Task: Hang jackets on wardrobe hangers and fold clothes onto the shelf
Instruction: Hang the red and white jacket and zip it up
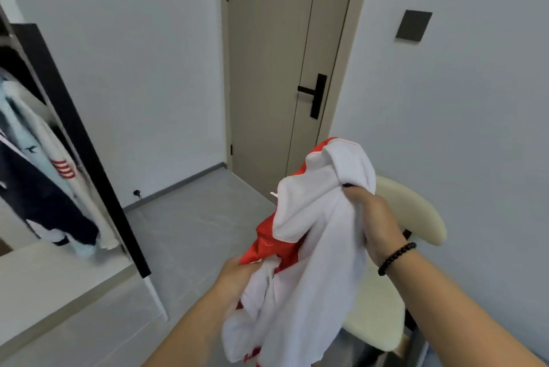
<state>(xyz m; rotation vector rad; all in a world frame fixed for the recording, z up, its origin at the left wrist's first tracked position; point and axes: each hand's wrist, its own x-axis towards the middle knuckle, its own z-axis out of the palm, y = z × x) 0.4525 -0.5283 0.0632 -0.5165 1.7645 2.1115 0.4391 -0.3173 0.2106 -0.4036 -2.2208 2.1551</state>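
From the head view, a white-and-red garment (pixel 312 248) hangs bunched in mid-air in front of the cream chair (pixel 395 277), between the person and the closed door (pixel 273 69). The right hand (pixel 374 218), wearing a dark bead bracelet (pixel 396 258), grips a gathered upper fold of white cloth just in front of the chair's backrest, fingers curled round it. The left hand (pixel 234 274), lower and farther from the chair, pinches the red-and-white edge, though cloth hides most of its fingers. The fabric looks light, soft and limp, sagging in loose folds below both grips, so it should carry no shape of its own and slide little. It would probably handle best taken at the two shoulder seams or collar corners and shaken flat before folding. Well to the left of the chair, an open wardrobe (pixel 77 141) holds hanging jackets (pixel 38 170) above a pale shelf (pixel 56 274).
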